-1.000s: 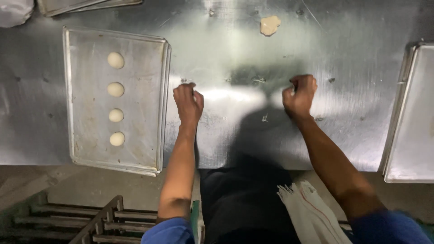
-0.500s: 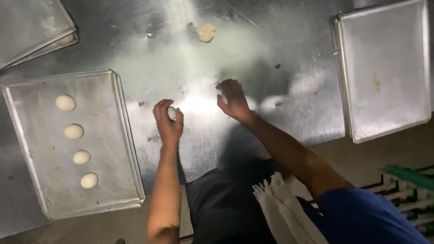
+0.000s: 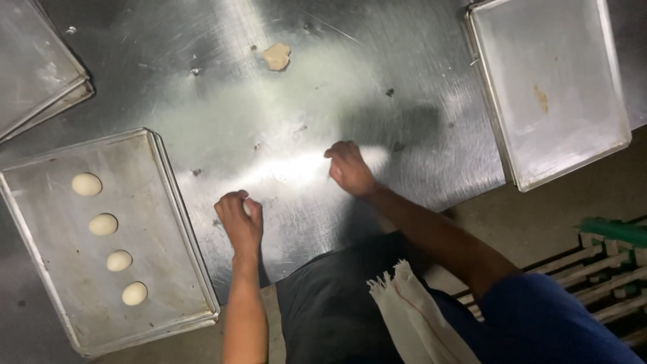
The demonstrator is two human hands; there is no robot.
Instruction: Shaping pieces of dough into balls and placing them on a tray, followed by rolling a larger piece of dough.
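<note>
Both hands are cupped palm-down on the scratched, flour-dusted steel surface (image 3: 404,81): the left hand (image 3: 239,219) has its grip curled around a small pale ball of dough (image 3: 247,207) that peeks out by the fingers, while the right hand (image 3: 349,168) is curled over as well, though I cannot tell what sits under it. Just left of the left hand, a worn rectangular metal baking tray (image 3: 168,222) carries four round pale dough balls (image 3: 103,224) in a column, an empty rectangular metal tray (image 3: 573,128) lies at the far right, and a torn tan scrap of dough (image 3: 276,56) sits farther back.
</note>
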